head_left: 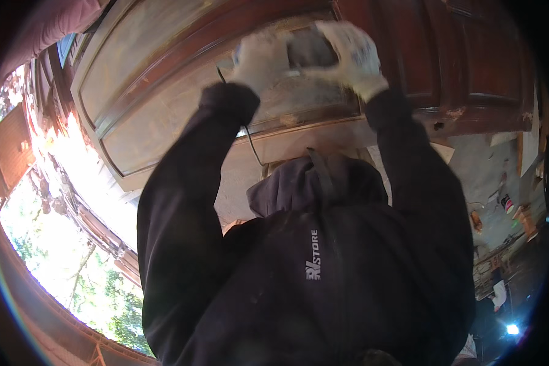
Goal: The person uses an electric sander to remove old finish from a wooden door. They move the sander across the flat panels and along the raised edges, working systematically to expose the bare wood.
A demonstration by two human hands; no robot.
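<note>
Both my hands wear pale work gloves and reach out over a large panelled wooden door [226, 36]. Between them is a dark, boxy tool [311, 49], blurred, that looks like a sander. My left hand [263, 58] is closed against its left side, smeared by motion. My right hand [354, 60] wraps its right side, with the thumb curving along the near edge. A thin dark cord [254, 146] shows beside my left wrist and runs down past the door's near edge. Under the tool the wood is dull and dusty.
Dark red-brown varnished panels [488, 55] lie to the right; the door's left part is paler. Stacked boards [97, 226] stand at the left beside bright daylight. Scattered scraps [523, 221] lie on the floor at the right, near a bright lamp [512, 329]. Pink cloth [49, 30] is at the upper left.
</note>
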